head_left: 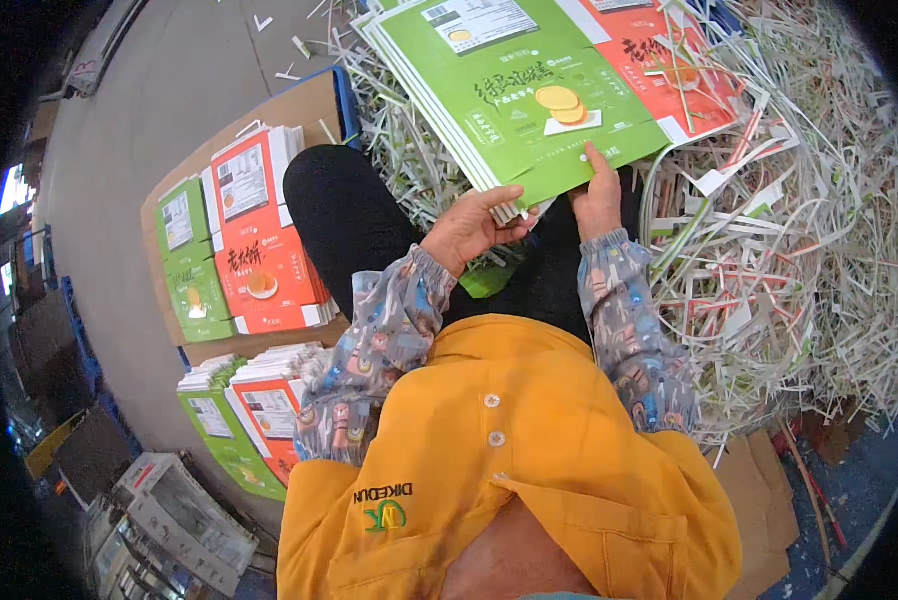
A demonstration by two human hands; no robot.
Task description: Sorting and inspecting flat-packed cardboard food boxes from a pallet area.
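A stack of flat printed carton blanks (489,110), green with a picture of round yellow cakes, lies in front of me over my knees. My right hand (599,200) grips the near edge of the green blanks, thumb on top and the other fingers hidden underneath. At the near left corner my left hand (477,228) has its thumb and fingers closed around the stack's layered white edges. Joined to the green panels on the right are red-orange panels (669,80), with paper strips lying on them.
Shredded paper strips (769,250) heap up on the right and behind the stack. To my left, finished-looking stacks of green blanks (191,262) and red blanks (261,235) lie on cardboard, with another stack (269,410) nearer. Brown cardboard (754,510) lies at lower right.
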